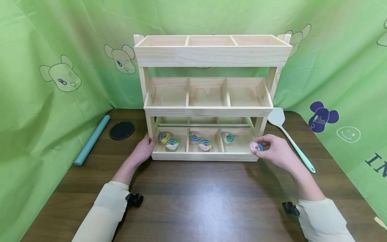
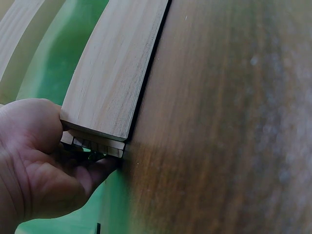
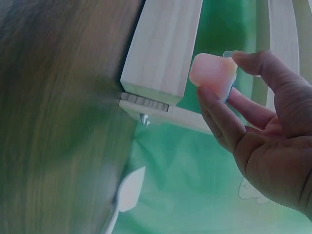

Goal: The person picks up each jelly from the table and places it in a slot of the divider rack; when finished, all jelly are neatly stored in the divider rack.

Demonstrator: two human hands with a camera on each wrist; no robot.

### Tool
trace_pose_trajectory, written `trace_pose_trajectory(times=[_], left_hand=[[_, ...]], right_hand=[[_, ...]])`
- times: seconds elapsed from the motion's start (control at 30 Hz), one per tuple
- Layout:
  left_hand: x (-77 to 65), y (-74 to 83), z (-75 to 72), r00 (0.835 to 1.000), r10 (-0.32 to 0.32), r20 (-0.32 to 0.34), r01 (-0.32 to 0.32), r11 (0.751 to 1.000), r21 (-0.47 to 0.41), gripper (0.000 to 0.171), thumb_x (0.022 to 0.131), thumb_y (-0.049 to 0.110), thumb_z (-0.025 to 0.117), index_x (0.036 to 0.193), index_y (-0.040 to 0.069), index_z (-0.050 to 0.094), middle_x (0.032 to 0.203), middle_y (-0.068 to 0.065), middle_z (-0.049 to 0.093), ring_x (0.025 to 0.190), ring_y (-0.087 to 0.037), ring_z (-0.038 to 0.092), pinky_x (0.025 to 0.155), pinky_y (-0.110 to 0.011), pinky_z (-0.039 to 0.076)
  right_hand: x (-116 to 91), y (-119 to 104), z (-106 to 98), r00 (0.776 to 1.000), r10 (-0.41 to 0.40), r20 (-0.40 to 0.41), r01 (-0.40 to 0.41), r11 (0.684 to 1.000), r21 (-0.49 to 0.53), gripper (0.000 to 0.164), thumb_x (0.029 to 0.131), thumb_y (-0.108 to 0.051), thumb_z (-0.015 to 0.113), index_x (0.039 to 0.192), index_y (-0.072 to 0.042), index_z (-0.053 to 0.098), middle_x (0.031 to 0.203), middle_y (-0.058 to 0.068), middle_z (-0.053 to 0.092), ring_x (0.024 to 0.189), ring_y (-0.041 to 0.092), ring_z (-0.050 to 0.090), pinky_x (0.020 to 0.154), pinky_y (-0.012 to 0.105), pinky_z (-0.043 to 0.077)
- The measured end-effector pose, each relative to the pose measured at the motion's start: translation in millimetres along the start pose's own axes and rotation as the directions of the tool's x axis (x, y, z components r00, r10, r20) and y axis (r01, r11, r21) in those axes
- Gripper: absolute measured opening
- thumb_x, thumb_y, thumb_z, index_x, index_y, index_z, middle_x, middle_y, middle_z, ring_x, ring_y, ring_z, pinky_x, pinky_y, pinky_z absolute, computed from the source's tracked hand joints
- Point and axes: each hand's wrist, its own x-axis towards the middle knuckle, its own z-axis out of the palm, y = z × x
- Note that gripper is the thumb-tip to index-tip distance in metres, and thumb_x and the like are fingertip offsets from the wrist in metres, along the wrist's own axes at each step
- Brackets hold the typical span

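A three-tier wooden rack (image 1: pixel 208 112) stands on the table, each tier split into three compartments. My left hand (image 1: pixel 143 150) grips the left end of its bottom tier, as the left wrist view (image 2: pixel 44 165) also shows. Between thumb and fingertips, my right hand (image 1: pixel 276 151) pinches a small pink jelly cup (image 3: pixel 212 73) at the bottom tier's right end. Two jelly cups, one yellowish (image 1: pixel 164 137) and one pale (image 1: pixel 172 145), lie in the bottom left compartment. Two more (image 1: pixel 195 136) lie in the middle one, and a single cup (image 1: pixel 227 137) in the right one.
A pale green spatula (image 1: pixel 294 143) lies right of the rack, close to my right forearm. To the left are a black round disc (image 1: pixel 122 130) and a light blue rod (image 1: pixel 92 140). Green cloth (image 1: pixel 60 33) hangs behind and at both sides.
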Motion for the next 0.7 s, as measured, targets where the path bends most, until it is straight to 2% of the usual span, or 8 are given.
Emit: trace_pose_trajectory(times=[0.2,0.5,0.7], left_hand=[[-0.7,1.2,0.2,1.0,0.016,-0.014,-0.016,1.0,0.01,0.056,0.111,0.027,0.035,0.153,-0.008,0.023,0.149,-0.034,0.041,0.14,-0.042,0.037,0.115,-0.056,0.029],[-0.7,1.1,-0.7,1.0,0.01,0.004,-0.01,1.0,-0.005,0.058,0.111,0.027,0.034,0.156,-0.007,0.018,0.152,-0.033,0.037,0.142,-0.042,0.034,0.115,-0.056,0.027],[-0.9,0.9,0.0,1.0,0.009,0.003,-0.009,1.0,-0.012,0.058,0.111,0.027,0.034,0.156,-0.007,0.018,0.152,-0.033,0.037,0.142,-0.042,0.034,0.116,-0.056,0.027]], right_hand=[[12,0,7,1.0,0.001,0.02,-0.001,1.0,0.02,0.04,0.082,-0.017,0.084,0.114,0.003,0.072,0.103,0.015,0.071,0.094,0.029,0.065,0.078,0.038,0.048],[29,-3,17,0.997,0.027,0.069,-0.029,0.999,0.028,0.041,0.083,-0.021,0.082,0.115,0.002,0.072,0.106,0.017,0.071,0.1,0.033,0.065,0.083,0.042,0.048],[37,-2,24,0.996,0.029,0.09,-0.032,0.999,0.035,0.042,0.082,-0.022,0.083,0.114,0.003,0.072,0.099,0.015,0.073,0.092,0.029,0.065,0.078,0.039,0.049]])
